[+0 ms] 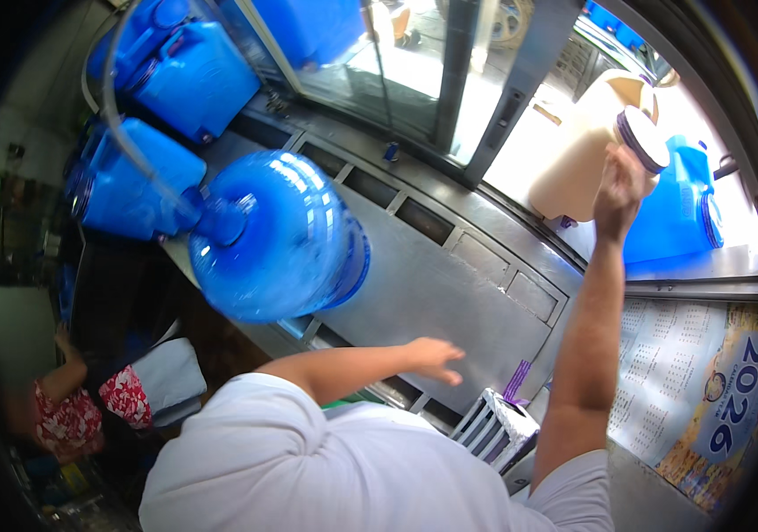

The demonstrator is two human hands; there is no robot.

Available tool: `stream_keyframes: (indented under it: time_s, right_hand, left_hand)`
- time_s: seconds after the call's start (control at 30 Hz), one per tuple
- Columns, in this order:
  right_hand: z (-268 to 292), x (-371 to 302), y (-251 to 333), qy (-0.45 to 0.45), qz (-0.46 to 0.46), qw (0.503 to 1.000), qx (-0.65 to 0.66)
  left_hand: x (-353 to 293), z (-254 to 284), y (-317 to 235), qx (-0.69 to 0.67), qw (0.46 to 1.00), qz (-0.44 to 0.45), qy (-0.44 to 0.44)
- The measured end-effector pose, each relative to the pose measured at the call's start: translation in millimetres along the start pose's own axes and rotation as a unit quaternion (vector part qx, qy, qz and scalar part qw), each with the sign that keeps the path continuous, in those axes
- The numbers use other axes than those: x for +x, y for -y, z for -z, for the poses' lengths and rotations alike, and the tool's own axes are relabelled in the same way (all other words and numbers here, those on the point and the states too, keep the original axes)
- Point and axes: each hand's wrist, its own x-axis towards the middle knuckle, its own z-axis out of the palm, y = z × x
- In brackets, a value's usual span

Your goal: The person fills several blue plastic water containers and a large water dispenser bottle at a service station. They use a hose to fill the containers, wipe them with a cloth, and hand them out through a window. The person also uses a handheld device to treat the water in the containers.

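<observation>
My right hand (621, 191) reaches through the window opening, fingers closed at the edge of a white lid with a dark purple rim (643, 140). The lid is at the mouth of a cream-coloured water jug (574, 146) on the sill; whether it is screwed on or loose, I cannot tell. My left hand (436, 358) hovers over the metal counter (450, 310), fingers apart, holding nothing. Farther left on the counter stands a large round clear-blue water bottle (277, 230). A pale hose (126, 133) hangs down to its neck.
Blue water containers (197, 80) crowd the far left, and another blue container (673, 213) sits beside the cream jug. A window frame (521, 97) borders the opening. Near me are a slatted metal-and-white object (496, 430) and a calendar (685, 381). Another person's red floral clothing (68, 412) shows at left.
</observation>
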Motion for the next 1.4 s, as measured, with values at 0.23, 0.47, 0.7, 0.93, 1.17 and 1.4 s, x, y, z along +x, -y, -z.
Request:
stream_keyframes:
  time_s: [0.23,0.47,0.7,0.93,1.17,1.4]
  right_hand:
    - [55,-224,99,0.334,-0.357,0.868,-0.084]
    - [111,-292,211,0.585,-0.381,0.714,-0.053]
    - [113,-284,313,0.664,-0.339,0.653,-0.135]
    - [135,-313,371,0.684,-0.303,0.639,-0.180]
    - [187,-355,455,0.658,-0.429,0.595,-0.168]
    - [308,-450,470,0.348,-0.691,0.619,-0.136]
  left_hand:
    - [-248,-61,164,0.010,0.972,0.221,-0.082]
    - [-339,21,271,0.014,0.826,0.373,-0.423]
    - [-293,100,325,0.079,0.808,0.363,-0.457]
    - [-276,129,374,0.024,0.859,0.303,-0.412]
    - [-270,121,437,0.297,0.836,0.279,-0.368]
    - [-311,125,439,-0.164,0.813,0.118,-0.546]
